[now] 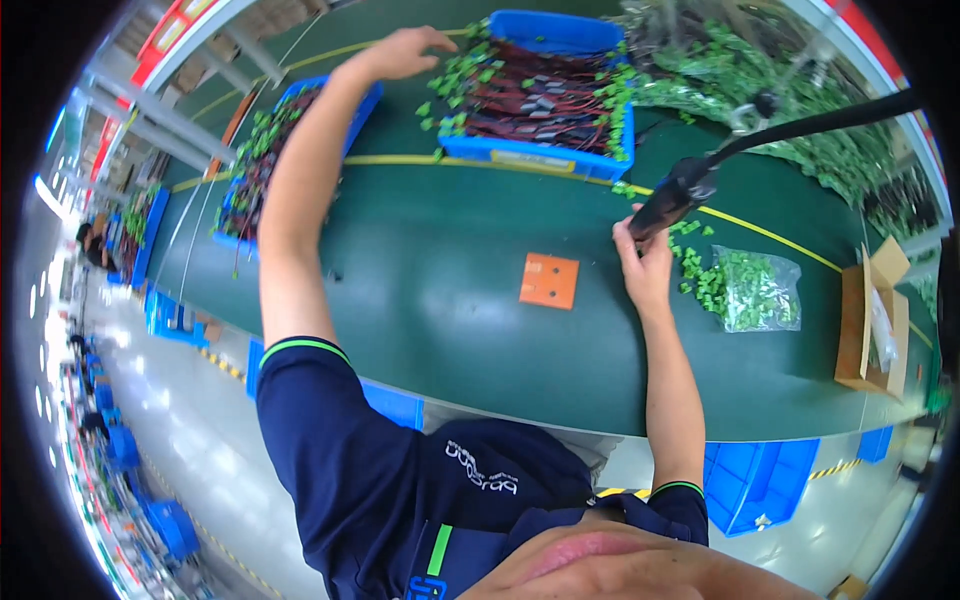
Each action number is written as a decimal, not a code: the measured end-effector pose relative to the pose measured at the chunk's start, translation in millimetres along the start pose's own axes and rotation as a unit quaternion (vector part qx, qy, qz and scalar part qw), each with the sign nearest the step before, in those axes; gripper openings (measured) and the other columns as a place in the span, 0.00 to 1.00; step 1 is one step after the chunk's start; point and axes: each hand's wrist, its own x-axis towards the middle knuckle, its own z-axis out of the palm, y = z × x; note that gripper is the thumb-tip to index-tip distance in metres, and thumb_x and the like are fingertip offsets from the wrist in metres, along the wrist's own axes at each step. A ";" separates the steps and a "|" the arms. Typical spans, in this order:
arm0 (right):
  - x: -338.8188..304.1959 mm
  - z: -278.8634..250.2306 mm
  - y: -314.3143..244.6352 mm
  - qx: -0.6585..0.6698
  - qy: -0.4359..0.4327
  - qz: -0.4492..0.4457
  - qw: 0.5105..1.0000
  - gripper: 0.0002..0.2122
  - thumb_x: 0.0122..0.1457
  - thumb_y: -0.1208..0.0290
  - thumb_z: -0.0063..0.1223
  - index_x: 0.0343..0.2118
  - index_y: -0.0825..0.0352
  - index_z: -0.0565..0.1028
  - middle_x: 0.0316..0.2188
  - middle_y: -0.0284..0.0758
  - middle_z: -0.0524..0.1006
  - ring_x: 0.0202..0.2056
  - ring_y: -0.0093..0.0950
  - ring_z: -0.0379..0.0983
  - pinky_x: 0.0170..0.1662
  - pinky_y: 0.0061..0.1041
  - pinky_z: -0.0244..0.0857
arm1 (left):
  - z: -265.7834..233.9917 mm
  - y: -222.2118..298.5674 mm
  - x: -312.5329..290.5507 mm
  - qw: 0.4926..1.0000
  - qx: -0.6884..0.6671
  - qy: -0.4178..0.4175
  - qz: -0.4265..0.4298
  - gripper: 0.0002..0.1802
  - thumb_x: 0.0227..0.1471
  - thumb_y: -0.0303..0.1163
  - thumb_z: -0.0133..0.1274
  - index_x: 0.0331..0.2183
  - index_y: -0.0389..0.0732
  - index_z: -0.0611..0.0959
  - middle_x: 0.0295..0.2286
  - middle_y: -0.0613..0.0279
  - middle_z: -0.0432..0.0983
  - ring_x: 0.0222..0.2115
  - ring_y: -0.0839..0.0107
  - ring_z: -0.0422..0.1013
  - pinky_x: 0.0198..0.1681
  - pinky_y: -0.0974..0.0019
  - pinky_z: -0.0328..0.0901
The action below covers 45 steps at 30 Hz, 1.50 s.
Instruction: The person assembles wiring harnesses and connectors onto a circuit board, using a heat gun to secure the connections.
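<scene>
From a distance, I look down through the head camera at a green desk (440, 330), giving clock directions from the orange plate (549, 281) that lies flat near its middle.

At 12 o'clock stands a blue bin (540, 160), filled with rows of dark-red wired parts (545, 85) with green ends. At 11 o'clock the left hand (405, 52) stretches out, released, fingers loosely extended and nothing visible in it. Its fingertips are just beside the green ends spilling over the bin's side; I cannot tell whether they touch.

Between 2 and 3 o'clock the right hand (645, 250) is grasping the lower end of a black tool (672, 200), which slants up to a thick black cord (800, 125). At 3 o'clock, past that hand, lie loose green pieces (708, 285) and a clear bag (762, 290) of more. A second blue bin (365, 105) sits at 10 o'clock, partly behind the left arm.

I judge the step in hand to be a reach for one wired part, with the tool held ready. The next move seems to call for a light pinch and a gentle lift, as the wires lie close and could snag.
</scene>
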 end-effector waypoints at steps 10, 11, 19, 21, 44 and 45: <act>6.0 0.8 -4.8 -0.002 -0.038 -0.046 0.998 0.12 0.67 0.73 0.62 0.51 0.68 0.76 0.34 0.24 0.75 0.35 0.15 0.69 0.43 0.19 0.65 | -44.5 -15.5 -327.4 0.928 0.016 0.085 -0.363 0.13 0.55 0.24 0.56 0.43 0.38 0.87 0.38 0.50 0.85 0.40 0.49 0.81 0.48 0.52 0.74; 5.9 0.0 -5.4 0.003 -0.037 -0.047 0.998 0.12 0.67 0.74 0.62 0.51 0.68 0.76 0.34 0.24 0.75 0.35 0.15 0.68 0.43 0.18 0.64 | -39.7 -7.1 -337.4 0.924 0.044 0.121 -0.360 0.12 0.54 0.24 0.56 0.42 0.38 0.87 0.38 0.50 0.84 0.40 0.49 0.80 0.48 0.52 0.74; 5.7 -11.9 4.8 0.000 -0.052 -0.048 0.998 0.12 0.68 0.75 0.60 0.51 0.71 0.75 0.38 0.29 0.74 0.39 0.20 0.68 0.46 0.21 0.64 | 31.7 114.5 -312.9 0.945 0.311 -0.067 -0.074 0.05 0.47 0.32 0.59 0.31 0.48 0.84 0.33 0.65 0.74 0.46 0.66 0.72 0.46 0.62 0.65; 7.5 -13.6 8.7 -0.019 -0.041 -0.051 0.998 0.12 0.68 0.74 0.60 0.51 0.71 0.75 0.39 0.30 0.75 0.40 0.20 0.69 0.47 0.22 0.65 | 36.5 110.6 -314.7 0.937 0.329 -0.093 -0.074 0.02 0.50 0.32 0.58 0.30 0.48 0.82 0.32 0.65 0.74 0.43 0.67 0.72 0.46 0.61 0.65; 13.8 -21.4 13.6 -0.061 -0.063 -0.051 0.995 0.07 0.71 0.71 0.55 0.43 0.71 0.75 0.38 0.32 0.75 0.38 0.20 0.72 0.46 0.22 0.67 | -33.7 -59.8 -350.7 0.923 -0.054 0.008 -0.380 0.28 0.59 0.56 0.60 0.44 0.41 0.90 0.39 0.50 0.86 0.41 0.53 0.81 0.47 0.54 0.73; 13.6 -19.2 13.3 -0.060 -0.063 -0.051 0.995 0.07 0.71 0.71 0.55 0.43 0.71 0.75 0.38 0.32 0.75 0.38 0.20 0.72 0.46 0.22 0.67 | -22.0 -63.5 -353.5 0.927 -0.063 0.006 -0.370 0.27 0.59 0.56 0.61 0.45 0.40 0.89 0.40 0.50 0.86 0.41 0.53 0.81 0.47 0.55 0.73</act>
